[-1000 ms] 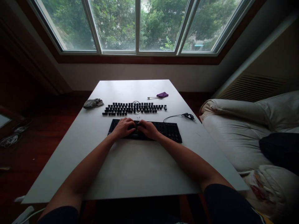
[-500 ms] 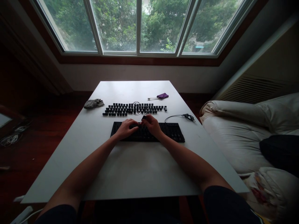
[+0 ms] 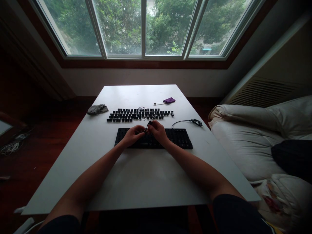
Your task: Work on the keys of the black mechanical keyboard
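Roughly left to right: a grey cloth (image 3: 97,109) lay near the table's (image 3: 136,182) left edge, toward the far side. Rows of loose keycaps (image 3: 138,114) ran parallel to the far edge, long axis left-right, just beyond the keyboard (image 3: 177,138), which lay the same way at mid-table. Left hand (image 3: 131,136) sat over the keyboard's left half, fingers curled narrow, tips meeting the right hand's. Right hand (image 3: 158,131) was raised just above the keyboard, pinching a small dark keycap (image 3: 149,123) with a thin wire puller; the left hand was as near to it as the right. Whether the left actually gripped the piece, cannot tell: too small, dim. A purple pouch (image 3: 169,100) sat toward the far right corner, a cable (image 3: 192,122) by the right edge.
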The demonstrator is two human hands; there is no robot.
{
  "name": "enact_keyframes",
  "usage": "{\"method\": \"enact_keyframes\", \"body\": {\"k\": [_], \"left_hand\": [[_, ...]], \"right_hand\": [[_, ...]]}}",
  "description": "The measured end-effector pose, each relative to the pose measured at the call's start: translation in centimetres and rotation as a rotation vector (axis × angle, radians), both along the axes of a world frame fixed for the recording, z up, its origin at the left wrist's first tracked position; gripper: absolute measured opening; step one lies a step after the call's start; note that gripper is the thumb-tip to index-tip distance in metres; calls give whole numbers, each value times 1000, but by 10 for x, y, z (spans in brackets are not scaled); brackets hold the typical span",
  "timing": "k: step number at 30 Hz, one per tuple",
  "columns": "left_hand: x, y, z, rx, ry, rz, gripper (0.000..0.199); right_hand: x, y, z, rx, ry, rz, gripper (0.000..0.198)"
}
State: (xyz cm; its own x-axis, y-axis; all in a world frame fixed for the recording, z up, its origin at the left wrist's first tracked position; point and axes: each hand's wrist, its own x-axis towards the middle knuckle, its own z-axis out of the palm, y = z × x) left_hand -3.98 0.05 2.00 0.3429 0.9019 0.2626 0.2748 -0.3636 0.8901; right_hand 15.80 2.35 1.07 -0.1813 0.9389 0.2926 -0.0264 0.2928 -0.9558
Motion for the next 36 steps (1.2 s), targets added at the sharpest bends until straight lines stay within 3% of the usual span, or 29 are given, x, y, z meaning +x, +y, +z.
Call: {"method": "enact_keyframes", "body": {"k": [6,10,19,25,31,36], "left_hand": [[2,-1,-1,47,-46,-12,41],[2,-3,0,139,35,14,36],[-1,-2,6,283,214,-22,25],[-1,-1,4,380,230,-17,20],[-1,-2,4,396,207,-36,18],[-3,-1,4,343,172,-61,18]], "right_hand": [[-3,-1,-1,-165,98,25,32],[-4,-1,-2,-255,142,58,34],[-2,0,-1,-270,117,50,34],[-2,2,-2,-293,118,76,35],[1,7,-3,-467,172,180,35],[2,6,-3,-508,172,176,33]]}}
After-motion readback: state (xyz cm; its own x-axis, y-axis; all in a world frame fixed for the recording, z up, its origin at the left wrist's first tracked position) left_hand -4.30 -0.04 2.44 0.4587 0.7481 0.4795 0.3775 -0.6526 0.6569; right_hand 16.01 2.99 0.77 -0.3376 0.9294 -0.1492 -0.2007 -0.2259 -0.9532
